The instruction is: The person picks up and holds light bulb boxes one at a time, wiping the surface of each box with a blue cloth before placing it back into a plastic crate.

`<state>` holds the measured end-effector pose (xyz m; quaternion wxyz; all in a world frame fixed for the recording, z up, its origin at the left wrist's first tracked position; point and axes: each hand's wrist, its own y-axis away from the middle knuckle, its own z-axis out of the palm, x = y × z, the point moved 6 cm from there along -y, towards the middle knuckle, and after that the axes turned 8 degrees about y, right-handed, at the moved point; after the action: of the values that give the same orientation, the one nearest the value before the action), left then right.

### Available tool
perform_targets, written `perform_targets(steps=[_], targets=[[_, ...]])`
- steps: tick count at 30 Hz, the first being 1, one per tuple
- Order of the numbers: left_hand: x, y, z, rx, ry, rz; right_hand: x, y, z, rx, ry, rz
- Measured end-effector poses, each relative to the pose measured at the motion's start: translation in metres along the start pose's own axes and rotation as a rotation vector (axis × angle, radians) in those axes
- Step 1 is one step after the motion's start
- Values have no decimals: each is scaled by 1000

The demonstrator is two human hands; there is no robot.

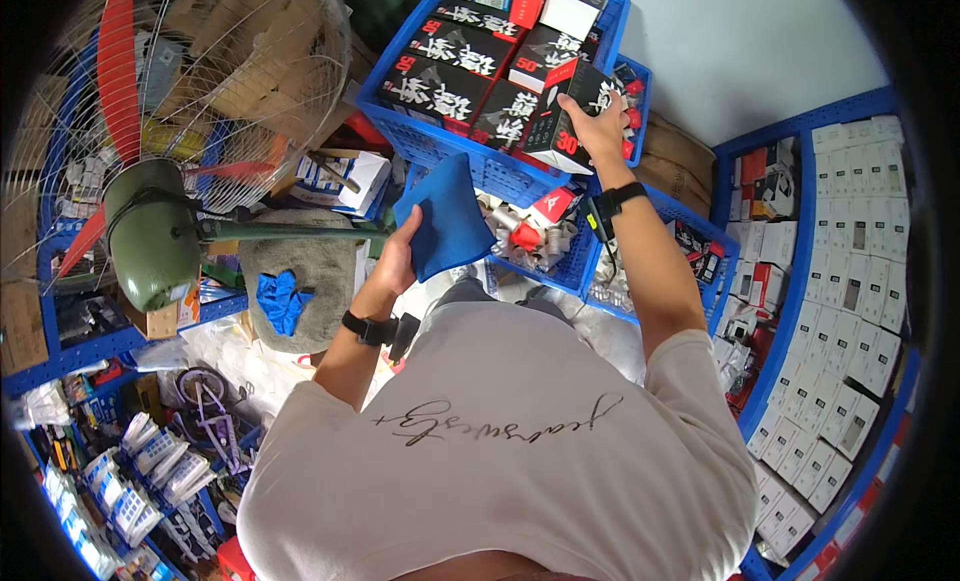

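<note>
My left hand [399, 257] grips the lower left edge of a folded blue cloth [450, 221], thumb on top. The cloth hangs before a blue plastic crate [442, 147] of black, red and white cardboard boxes [454, 52]. My right hand [600, 123] holds one such box [555, 134], tilted, at the crate's near right corner; its thumb lies on the white side and its fingers reach over the black face. Whether the box's underside rests on others is hidden. Both wrists wear black straps.
A caged fan [150, 228] with red blades stands at the left. Below the crate, another blue crate [566, 277] holds small white and red parts. Blue shelving [799, 281] with white boxes [832, 258] lines the right. A blue glove [281, 299] lies on grey fabric [330, 311].
</note>
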<state>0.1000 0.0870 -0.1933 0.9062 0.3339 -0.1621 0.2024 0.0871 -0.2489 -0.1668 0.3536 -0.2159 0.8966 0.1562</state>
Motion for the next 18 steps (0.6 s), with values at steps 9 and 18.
perform_targets(steps=[9, 18], targets=[[56, -4, -60, 67, -89, 19, -33, -4, 52, 71, 525, 114], [70, -11, -86, -2, -60, 31, -20, -3, 88, 74, 615, 268]])
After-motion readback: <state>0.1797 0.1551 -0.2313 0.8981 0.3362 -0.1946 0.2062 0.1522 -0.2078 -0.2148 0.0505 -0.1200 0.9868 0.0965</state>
